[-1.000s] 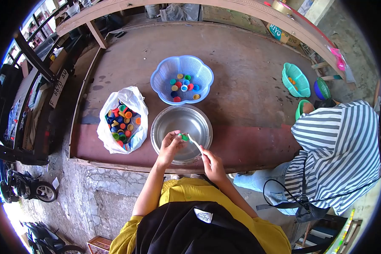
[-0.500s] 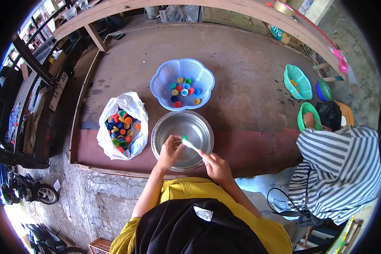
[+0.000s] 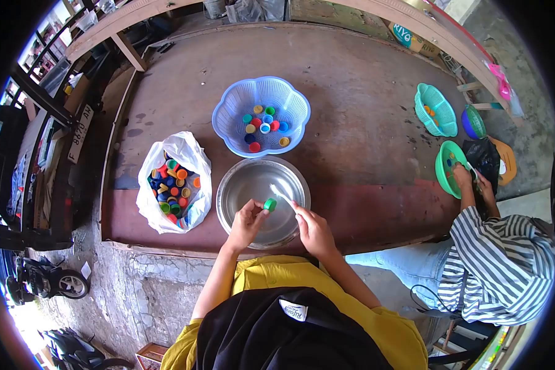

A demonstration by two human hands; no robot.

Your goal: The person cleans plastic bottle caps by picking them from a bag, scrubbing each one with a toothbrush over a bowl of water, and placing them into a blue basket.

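**Green Cap Held Above the Metal Bowl**

Risk 1: The green cap (image 3: 270, 204) could drop into the metal bowl (image 3: 233, 192). Probable cause: a small grip area, as the left hand (image 3: 246, 226) pinches it only with thumb and fingertips, near one edge.

Risk 2: The white brush (image 3: 282, 195) could slip off the cap and strike those fingertips. Probable cause: the cap is small and the fingers sit close to the brush head.

Position: The cap lies at the fingertips of the left hand and to the left of the right hand (image 3: 315, 232), over the bowl. The brush head is just beside the cap; contact cannot be confirmed.

Hand state: The left hand is narrowed on the cap. The right hand is closed around the brush handle.
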